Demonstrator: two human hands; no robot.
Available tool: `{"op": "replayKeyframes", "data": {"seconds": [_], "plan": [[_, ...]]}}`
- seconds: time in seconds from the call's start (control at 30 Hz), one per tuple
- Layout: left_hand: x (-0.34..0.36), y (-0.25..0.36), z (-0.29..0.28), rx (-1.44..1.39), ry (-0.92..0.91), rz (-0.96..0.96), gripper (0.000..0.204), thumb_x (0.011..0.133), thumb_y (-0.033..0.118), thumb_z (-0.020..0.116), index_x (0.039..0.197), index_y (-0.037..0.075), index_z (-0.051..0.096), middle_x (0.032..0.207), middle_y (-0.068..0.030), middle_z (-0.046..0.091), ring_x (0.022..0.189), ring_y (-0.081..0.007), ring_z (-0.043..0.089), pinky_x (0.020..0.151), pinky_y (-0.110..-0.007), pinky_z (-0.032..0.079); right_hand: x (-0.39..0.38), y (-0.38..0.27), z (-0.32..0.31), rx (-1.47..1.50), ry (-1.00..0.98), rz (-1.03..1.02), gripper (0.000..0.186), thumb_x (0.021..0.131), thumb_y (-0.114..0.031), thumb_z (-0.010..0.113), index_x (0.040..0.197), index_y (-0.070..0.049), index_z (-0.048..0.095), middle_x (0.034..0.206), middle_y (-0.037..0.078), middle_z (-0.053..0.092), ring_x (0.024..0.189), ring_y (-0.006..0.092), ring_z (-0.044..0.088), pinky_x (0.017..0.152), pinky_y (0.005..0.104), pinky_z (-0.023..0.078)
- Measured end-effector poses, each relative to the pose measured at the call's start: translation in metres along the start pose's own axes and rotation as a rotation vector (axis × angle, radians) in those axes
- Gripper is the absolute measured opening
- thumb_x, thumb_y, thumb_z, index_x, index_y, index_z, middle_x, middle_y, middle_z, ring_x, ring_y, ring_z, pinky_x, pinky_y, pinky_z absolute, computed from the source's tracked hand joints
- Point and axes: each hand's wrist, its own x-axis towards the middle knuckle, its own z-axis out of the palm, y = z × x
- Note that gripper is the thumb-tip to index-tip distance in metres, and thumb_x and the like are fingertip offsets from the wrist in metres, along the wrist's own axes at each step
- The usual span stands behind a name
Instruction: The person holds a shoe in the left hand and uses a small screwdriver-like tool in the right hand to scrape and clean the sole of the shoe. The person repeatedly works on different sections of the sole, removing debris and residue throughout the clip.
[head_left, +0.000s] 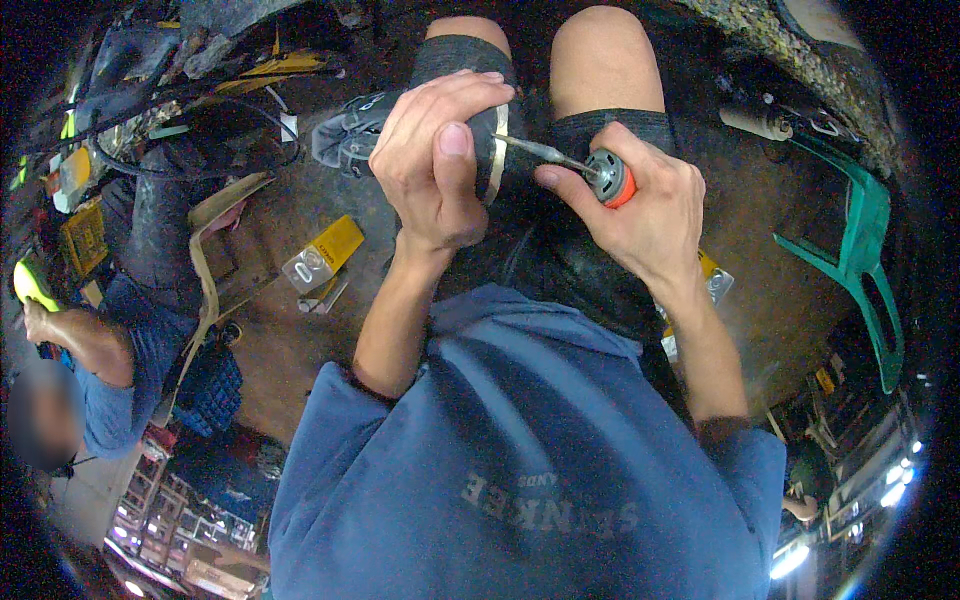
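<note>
My left hand (430, 165) is wrapped round a dark grey shoe (352, 138) held over my left thigh. Laces or eyelets show on its upper to the left of the hand, and a pale curved edge strip (498, 150) shows on the right. In my right hand (650, 200) is an orange and grey hand tool (612, 182), gripped by its round body. Its thin metal shaft (545, 152) points left, with the tip close to the pale strip. Whether the tip touches the strip I cannot tell. My left palm hides much of the shoe.
A yellow and silver can (325, 250) lies on the floor at left, and another (714, 278) is partly behind my right forearm. A green plastic chair (860, 215) stands at right. To the left, another person (120, 340) sits near cables and clutter.
</note>
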Motion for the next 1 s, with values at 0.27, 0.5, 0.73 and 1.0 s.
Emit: {"op": "replayKeyframes", "data": {"seconds": [0.27,0.5,0.73,1.0], "plan": [[0.000,-0.001,0.002,-0.003,0.015,-0.016,0.048,0.107,0.028,0.042,0.104,-0.001,0.081,0.104,-0.0198,0.082,0.103,-0.0388,0.078,0.099,-0.047,0.057,0.000,-0.001,-0.001,0.018,-0.010,0.003,0.051,0.085,-0.051,0.094,0.082,-0.008,0.066,0.064,0.013,0.063,0.061,0.0391,0.069,0.058,0.0463,0.054],[-0.001,0.003,0.012,0.120,0.094,-0.022,0.048,0.108,0.029,0.041,0.107,0.000,0.079,0.107,-0.0190,0.080,0.105,-0.0392,0.076,0.101,-0.048,0.055,0.007,-0.001,-0.007,0.063,-0.090,0.121,0.052,0.086,-0.053,0.092,0.081,-0.007,0.067,0.062,0.012,0.059,0.059,0.0370,0.065,0.060,0.0463,0.052],[-0.006,-0.001,0.030,0.278,0.184,0.026,0.047,0.108,0.028,0.040,0.113,-0.001,0.076,0.114,-0.0202,0.078,0.109,-0.0400,0.073,0.107,-0.051,0.050,0.016,-0.004,-0.012,0.068,-0.176,0.189,0.053,0.088,-0.054,0.090,0.079,-0.006,0.069,0.062,0.013,0.059,0.059,0.0367,0.064,0.061,0.0465,0.050],[-0.009,-0.002,0.040,0.289,0.235,0.009,0.048,0.107,0.030,0.039,0.113,-0.001,0.075,0.114,-0.0207,0.077,0.110,-0.0402,0.073,0.109,-0.052,0.049,0.017,-0.007,-0.010,0.061,-0.172,0.217,0.055,0.088,-0.056,0.090,0.078,-0.007,0.068,0.061,0.014,0.061,0.061,0.0389,0.064,0.061,0.0483,0.051]]}}
